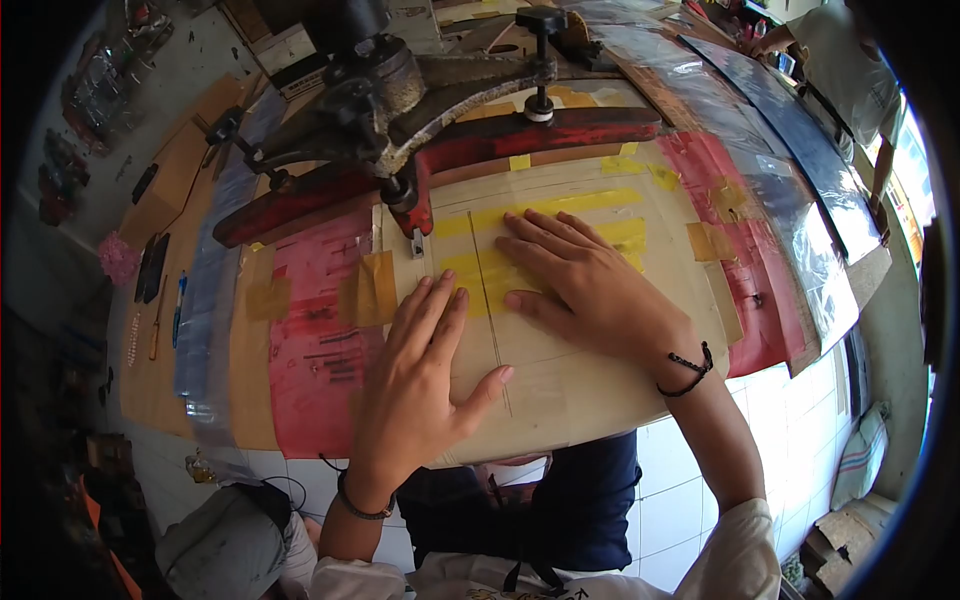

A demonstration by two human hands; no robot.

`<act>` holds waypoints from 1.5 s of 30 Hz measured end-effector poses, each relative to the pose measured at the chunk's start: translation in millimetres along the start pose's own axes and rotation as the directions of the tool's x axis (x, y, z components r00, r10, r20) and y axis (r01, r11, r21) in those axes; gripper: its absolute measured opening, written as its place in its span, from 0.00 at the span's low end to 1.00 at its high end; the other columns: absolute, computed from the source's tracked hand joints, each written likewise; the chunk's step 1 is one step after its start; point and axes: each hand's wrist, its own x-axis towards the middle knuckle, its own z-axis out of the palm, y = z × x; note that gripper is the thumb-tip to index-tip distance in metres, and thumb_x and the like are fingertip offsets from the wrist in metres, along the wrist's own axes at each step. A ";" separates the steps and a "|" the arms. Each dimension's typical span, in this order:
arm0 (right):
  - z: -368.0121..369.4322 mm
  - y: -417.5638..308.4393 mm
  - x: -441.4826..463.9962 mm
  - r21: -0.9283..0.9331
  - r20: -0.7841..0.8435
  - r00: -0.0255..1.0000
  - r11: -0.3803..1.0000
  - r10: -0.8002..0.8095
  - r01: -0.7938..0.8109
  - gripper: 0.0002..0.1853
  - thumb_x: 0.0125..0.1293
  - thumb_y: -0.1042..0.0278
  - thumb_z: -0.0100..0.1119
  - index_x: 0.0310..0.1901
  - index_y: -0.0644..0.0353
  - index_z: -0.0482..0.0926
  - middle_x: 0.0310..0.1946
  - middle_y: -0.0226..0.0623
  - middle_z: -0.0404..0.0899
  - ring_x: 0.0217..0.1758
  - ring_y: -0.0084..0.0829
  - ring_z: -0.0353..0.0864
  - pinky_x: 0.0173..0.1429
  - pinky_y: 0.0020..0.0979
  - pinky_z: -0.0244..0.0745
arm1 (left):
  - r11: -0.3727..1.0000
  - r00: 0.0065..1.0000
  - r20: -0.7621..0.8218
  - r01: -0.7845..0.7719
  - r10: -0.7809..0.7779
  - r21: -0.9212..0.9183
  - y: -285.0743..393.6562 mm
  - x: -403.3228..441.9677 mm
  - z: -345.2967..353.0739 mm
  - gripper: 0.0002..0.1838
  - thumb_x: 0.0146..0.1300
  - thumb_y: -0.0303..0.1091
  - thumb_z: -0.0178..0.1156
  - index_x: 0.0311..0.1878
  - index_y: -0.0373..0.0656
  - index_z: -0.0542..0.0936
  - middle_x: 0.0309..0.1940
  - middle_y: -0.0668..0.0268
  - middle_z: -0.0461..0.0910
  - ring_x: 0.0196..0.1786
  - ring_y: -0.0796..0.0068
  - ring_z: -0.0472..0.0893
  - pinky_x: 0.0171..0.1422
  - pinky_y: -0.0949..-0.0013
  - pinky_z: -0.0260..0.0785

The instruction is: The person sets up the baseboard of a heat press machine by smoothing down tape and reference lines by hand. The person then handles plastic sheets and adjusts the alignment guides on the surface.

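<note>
My left hand (420, 370) lies flat on a beige sheet (570, 400), its fingertips just below a small metal tip (418, 243) under the black and red machine frame (400, 150). The thumb is spread away from the fingers. To the right, my right hand (570, 275) rests with fingers spread over yellow tape strips (625, 235) on the same sheet. Between both hands runs a thin dark line (480, 265). Brown tape (376, 288) is beside the left fingertips. Neither hand holds anything.
Red sheets (315, 350) flank the beige one. A pen (180, 300) and dark tools (152, 268) lie at the left. One person wearing a grey cap (220, 545) is at the lower left; another person (840, 60) stands at the upper right, near clear plastic sheets (700, 85).
</note>
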 end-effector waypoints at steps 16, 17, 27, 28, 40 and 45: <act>-3.8 -6.7 3.9 -0.012 0.023 1.000 1.000 0.011 -0.011 0.27 0.72 0.55 0.57 0.65 0.66 0.74 0.70 0.50 0.69 0.77 0.47 0.63 0.81 0.46 0.53 | 0.977 0.974 -0.225 -0.041 -0.007 -0.208 -13.8 -42.6 -33.5 0.26 0.49 0.29 0.76 0.54 0.37 0.83 0.56 0.55 0.81 0.61 0.51 0.79 0.64 0.54 0.73; -4.4 -6.9 4.9 -0.019 0.026 1.000 1.000 0.009 -0.008 0.27 0.72 0.55 0.57 0.65 0.66 0.74 0.70 0.50 0.69 0.77 0.47 0.63 0.81 0.46 0.53 | 0.982 0.977 -0.215 -0.049 0.009 -0.182 -13.4 -49.0 -34.4 0.26 0.49 0.29 0.76 0.54 0.38 0.83 0.56 0.55 0.81 0.60 0.51 0.79 0.63 0.55 0.73; -3.5 -8.0 4.6 -0.018 0.013 1.000 1.000 0.013 -0.013 0.27 0.72 0.55 0.57 0.64 0.65 0.75 0.70 0.49 0.70 0.77 0.46 0.63 0.81 0.45 0.53 | 0.997 0.977 -0.205 0.063 -0.054 0.038 4.1 -101.4 11.2 0.36 0.53 0.59 0.73 0.61 0.49 0.81 0.65 0.61 0.76 0.70 0.53 0.71 0.78 0.41 0.50; -3.7 -7.6 4.7 -0.020 0.015 1.000 1.000 0.013 -0.013 0.27 0.71 0.55 0.57 0.64 0.65 0.75 0.70 0.49 0.70 0.77 0.46 0.63 0.81 0.45 0.54 | 0.995 0.976 -0.206 0.078 -0.063 0.063 4.5 -102.9 13.7 0.36 0.54 0.60 0.72 0.62 0.49 0.81 0.66 0.61 0.76 0.70 0.53 0.71 0.79 0.42 0.48; -9.4 -11.1 3.1 -0.006 -0.027 0.999 1.000 -0.017 0.017 0.24 0.70 0.58 0.60 0.62 0.63 0.77 0.68 0.50 0.71 0.74 0.46 0.67 0.78 0.45 0.58 | 0.991 0.929 -0.369 0.070 -0.025 0.111 -4.5 -105.0 39.7 0.32 0.57 0.65 0.68 0.58 0.54 0.82 0.65 0.66 0.78 0.68 0.59 0.72 0.73 0.51 0.50; -42.7 -46.6 -21.4 0.116 -0.163 0.986 0.993 0.015 0.004 0.15 0.65 0.68 0.65 0.53 0.59 0.83 0.46 0.43 0.84 0.51 0.41 0.81 0.56 0.41 0.75 | 0.989 0.930 -0.365 0.028 0.027 0.145 -8.5 -106.9 38.8 0.37 0.52 0.71 0.67 0.58 0.56 0.82 0.66 0.67 0.77 0.69 0.61 0.71 0.73 0.53 0.49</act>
